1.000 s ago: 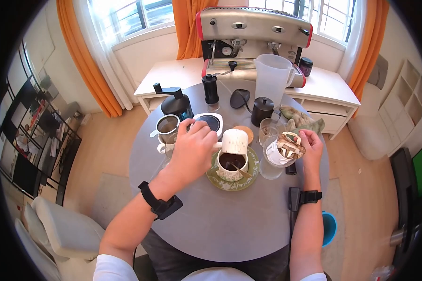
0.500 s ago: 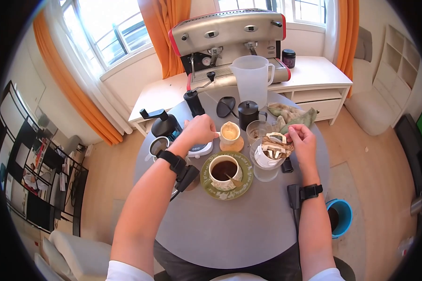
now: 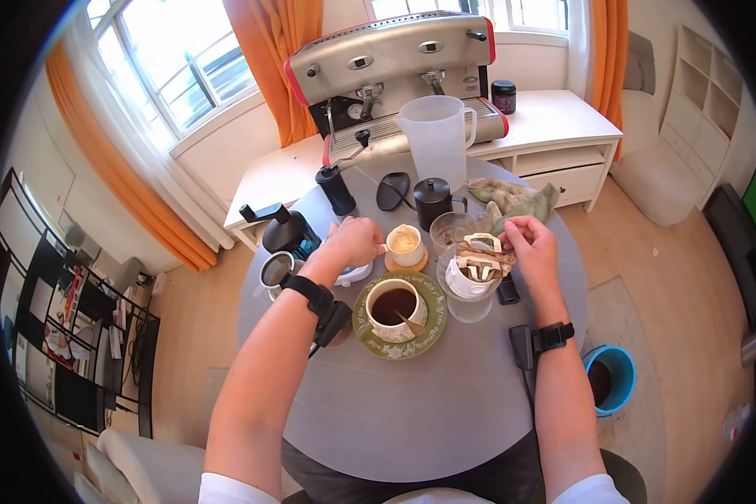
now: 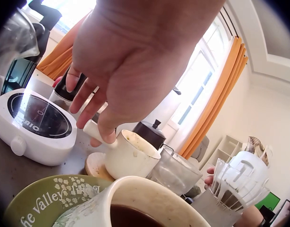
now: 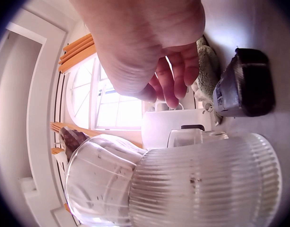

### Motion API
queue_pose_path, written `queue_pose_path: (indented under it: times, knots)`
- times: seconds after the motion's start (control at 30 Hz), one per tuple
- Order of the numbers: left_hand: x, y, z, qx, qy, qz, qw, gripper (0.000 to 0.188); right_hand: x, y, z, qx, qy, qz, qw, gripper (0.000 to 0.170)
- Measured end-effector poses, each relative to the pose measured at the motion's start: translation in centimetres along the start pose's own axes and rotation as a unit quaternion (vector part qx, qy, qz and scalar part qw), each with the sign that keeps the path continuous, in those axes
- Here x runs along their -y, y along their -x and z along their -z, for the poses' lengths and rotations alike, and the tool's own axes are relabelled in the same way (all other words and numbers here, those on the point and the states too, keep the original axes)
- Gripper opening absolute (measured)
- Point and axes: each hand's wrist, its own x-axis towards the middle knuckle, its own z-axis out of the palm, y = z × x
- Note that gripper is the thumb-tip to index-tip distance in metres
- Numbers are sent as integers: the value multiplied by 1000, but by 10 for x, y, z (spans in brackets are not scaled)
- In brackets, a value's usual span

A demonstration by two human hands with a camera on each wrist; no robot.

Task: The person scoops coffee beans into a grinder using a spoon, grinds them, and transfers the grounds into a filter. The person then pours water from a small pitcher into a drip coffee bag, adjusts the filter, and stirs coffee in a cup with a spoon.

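My left hand (image 3: 357,244) pinches the stub handle of a small white pitcher (image 4: 130,158) between thumb and finger; it sits on a round wooden coaster (image 4: 95,165). In front, a cup of dark coffee (image 3: 376,323) with a spoon (image 3: 410,322) in it stands on a green saucer (image 3: 435,312). At the right, a white dripper (image 3: 469,280) with a brown-and-white paper drip bag (image 3: 484,249) sits on a ribbed glass (image 5: 206,179). My right hand (image 3: 532,250) hovers just beside the bag, fingers loosely curled, with nothing seen between them in the right wrist view.
Behind stand a black lidded pot (image 3: 433,202), a glass cup (image 3: 454,227), a tall clear pitcher (image 3: 435,143) and a cloth (image 3: 521,202). A white scale (image 4: 41,142) and grinders (image 3: 287,235) are at the left. A small black object (image 3: 509,292) lies by the right hand.
The left hand has brought the tilted white pitcher from over the coffee cup back and down onto the coaster, now upright. The right hand keeps its place by the drip bag. The head view has shifted.
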Motion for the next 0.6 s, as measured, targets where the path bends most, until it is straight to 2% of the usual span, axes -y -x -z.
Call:
queue_pose_path:
  times: [0.33, 0.4, 0.43, 0.5, 0.57, 0.6]
  knots:
    - [6, 9, 2, -8, -4, -7, 1000, 28, 2, 1, -1, -2, 7, -3, 1000, 14]
    - [6, 16, 9, -57, 34, -12, 998, 33, 3, 1, -1, -7, 5, -5, 1000, 14]
    - [4, 21, 14, -56, 32, -18, 998, 33, 4, 2, -2, -5, -1, -6, 1000, 14]
    - [-3, 29, 25, -224, 30, -85, 970, 34, 2, 2, -2, -14, -5, -8, 1000, 14]
    - [-25, 38, 46, -261, 127, -163, 943, 31, -3, 0, -3, 1, -4, 2, 1000, 14]
    - [-41, 48, 58, -223, 187, -175, 941, 35, -5, 0, -4, 1, 5, 4, 1000, 14]
